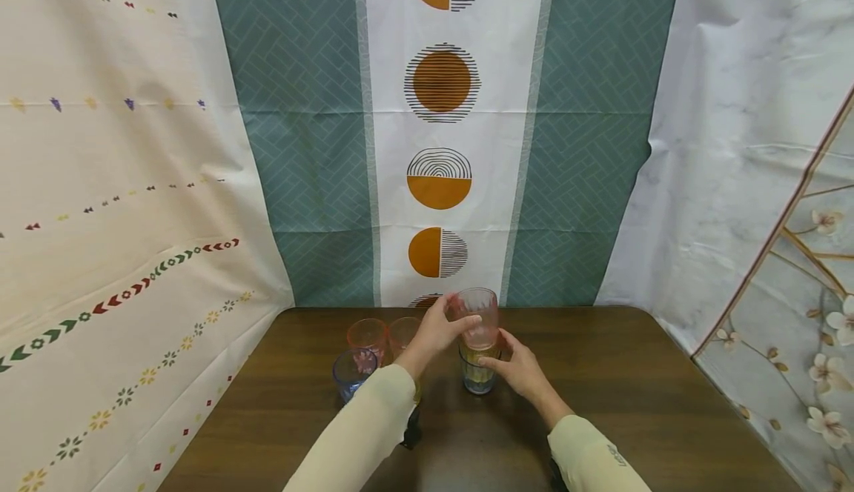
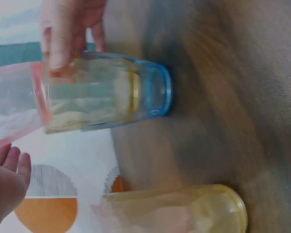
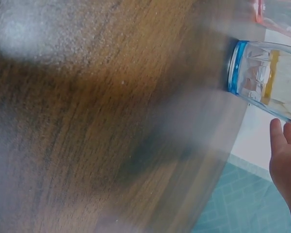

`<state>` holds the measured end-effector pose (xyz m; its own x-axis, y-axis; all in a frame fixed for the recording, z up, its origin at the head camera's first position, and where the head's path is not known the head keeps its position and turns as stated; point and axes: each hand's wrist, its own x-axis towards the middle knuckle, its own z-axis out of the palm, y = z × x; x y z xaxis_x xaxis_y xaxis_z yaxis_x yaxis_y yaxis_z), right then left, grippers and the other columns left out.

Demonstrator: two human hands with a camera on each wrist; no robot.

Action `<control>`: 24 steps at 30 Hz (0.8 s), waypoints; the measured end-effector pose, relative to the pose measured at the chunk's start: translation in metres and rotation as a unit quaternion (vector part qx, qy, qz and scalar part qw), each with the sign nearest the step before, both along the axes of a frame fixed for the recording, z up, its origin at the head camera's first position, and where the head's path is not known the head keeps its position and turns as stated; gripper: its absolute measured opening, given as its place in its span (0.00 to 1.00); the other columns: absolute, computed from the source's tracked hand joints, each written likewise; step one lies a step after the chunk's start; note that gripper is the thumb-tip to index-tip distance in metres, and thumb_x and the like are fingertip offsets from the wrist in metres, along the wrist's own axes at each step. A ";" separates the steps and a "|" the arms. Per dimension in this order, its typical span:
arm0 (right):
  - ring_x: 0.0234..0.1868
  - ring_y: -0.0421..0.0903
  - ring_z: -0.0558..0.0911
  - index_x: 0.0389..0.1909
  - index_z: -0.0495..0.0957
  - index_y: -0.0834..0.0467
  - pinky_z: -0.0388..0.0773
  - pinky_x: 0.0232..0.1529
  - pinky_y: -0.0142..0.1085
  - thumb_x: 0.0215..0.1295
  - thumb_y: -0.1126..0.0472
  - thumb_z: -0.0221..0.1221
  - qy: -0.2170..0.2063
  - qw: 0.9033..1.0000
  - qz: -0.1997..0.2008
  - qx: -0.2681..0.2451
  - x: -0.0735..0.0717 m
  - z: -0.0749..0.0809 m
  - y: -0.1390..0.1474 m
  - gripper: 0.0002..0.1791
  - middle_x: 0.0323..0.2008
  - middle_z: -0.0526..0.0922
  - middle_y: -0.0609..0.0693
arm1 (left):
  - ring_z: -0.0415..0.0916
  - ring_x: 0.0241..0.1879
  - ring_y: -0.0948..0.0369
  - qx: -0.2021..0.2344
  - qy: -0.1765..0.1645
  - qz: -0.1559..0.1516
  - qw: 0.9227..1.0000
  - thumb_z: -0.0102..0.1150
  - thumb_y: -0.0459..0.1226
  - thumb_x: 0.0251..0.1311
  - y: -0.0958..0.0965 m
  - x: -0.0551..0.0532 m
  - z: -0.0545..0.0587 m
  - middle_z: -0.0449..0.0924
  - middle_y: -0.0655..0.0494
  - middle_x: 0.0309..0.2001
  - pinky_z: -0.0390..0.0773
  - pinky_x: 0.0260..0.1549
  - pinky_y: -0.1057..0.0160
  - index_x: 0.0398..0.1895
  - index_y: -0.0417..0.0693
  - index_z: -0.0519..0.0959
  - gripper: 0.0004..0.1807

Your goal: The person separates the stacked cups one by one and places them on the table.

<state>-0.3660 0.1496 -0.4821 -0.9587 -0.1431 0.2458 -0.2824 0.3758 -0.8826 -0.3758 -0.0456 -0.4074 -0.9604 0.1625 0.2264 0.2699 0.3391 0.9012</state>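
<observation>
My left hand (image 1: 430,336) holds a clear pink glass (image 1: 485,314) upright, thumb in front and fingers behind. Its base is right at the mouth of a yellow glass (image 2: 87,107). That yellow glass sits nested in a blue glass (image 2: 157,92), which stands on the table and shows its blue base. With thumb and fingers on either side, my right hand (image 1: 523,373) grips the yellow glass near its rim. In the right wrist view, only part of the right hand (image 3: 285,162) shows, beside the nested glasses.
Left of the stack stand two pink glasses (image 1: 365,331) and a blue glass (image 1: 348,379), partly behind my left forearm. Another yellow glass (image 2: 184,206) shows in the left wrist view. The brown table (image 1: 600,388) ends at patterned cloth hangings (image 1: 313,181).
</observation>
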 end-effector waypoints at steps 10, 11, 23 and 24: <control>0.68 0.63 0.68 0.71 0.61 0.69 0.67 0.64 0.56 0.57 0.56 0.72 -0.001 1.000 -0.004 -0.006 -0.001 -0.002 -0.001 0.46 0.67 0.69 0.65 | 0.69 0.62 0.51 0.062 0.024 -0.040 0.997 0.69 0.47 0.60 -0.035 0.012 0.035 0.70 0.50 0.64 0.71 0.61 0.50 0.71 0.44 0.62 0.40; 0.68 0.63 0.67 0.71 0.60 0.69 0.67 0.64 0.56 0.57 0.56 0.73 -0.001 1.000 -0.005 -0.005 -0.001 -0.002 0.000 0.47 0.67 0.69 0.65 | 0.69 0.63 0.51 0.064 0.026 -0.038 0.997 0.69 0.46 0.60 -0.040 0.013 0.037 0.70 0.50 0.64 0.71 0.61 0.49 0.72 0.44 0.61 0.41; 0.69 0.62 0.66 0.73 0.59 0.67 0.66 0.65 0.55 0.58 0.53 0.72 -0.006 1.000 -0.005 0.001 -0.001 -0.003 0.000 0.48 0.68 0.68 0.63 | 0.69 0.65 0.47 0.082 0.022 -0.027 0.996 0.72 0.36 0.57 -0.097 0.046 0.030 0.70 0.44 0.66 0.70 0.62 0.50 0.72 0.43 0.62 0.41; 0.69 0.62 0.67 0.72 0.59 0.67 0.66 0.65 0.55 0.58 0.53 0.72 -0.005 1.000 -0.006 0.002 -0.001 -0.003 0.001 0.48 0.68 0.68 0.63 | 0.69 0.65 0.47 0.080 0.019 -0.026 0.996 0.72 0.36 0.56 -0.100 0.050 0.029 0.70 0.44 0.67 0.69 0.62 0.50 0.72 0.43 0.62 0.41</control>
